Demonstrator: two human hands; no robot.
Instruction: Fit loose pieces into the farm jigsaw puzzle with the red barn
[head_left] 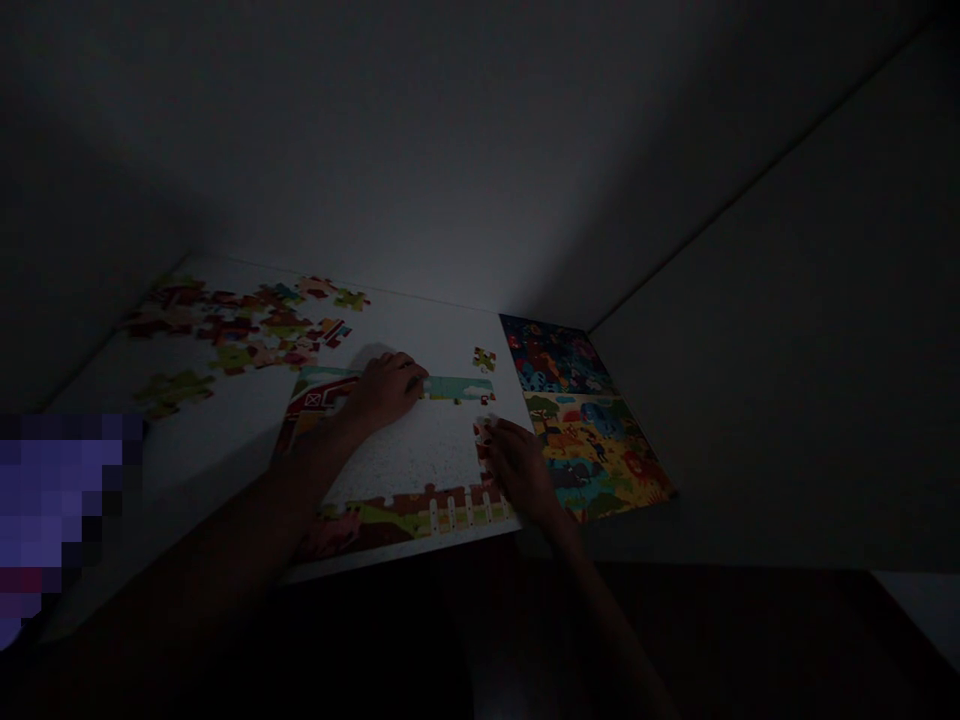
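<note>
Dim home room, jigsaw puzzle (405,450) on table (225,440)

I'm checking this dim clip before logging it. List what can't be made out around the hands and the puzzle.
- Head view: whether the right hand grips a piece at the puzzle frame; too dark, fingers cover it.
- What lies under the left hand on the top border.
- Loose pieces: prints lost in gloom.
- Pixelated patch at the left edge.
- Finished puzzle: small details unreadable.

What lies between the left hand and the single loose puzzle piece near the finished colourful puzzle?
In the head view, between the left hand and the single loose piece lies the sky-coloured top strip of the puzzle frame, then bare white board.
</note>
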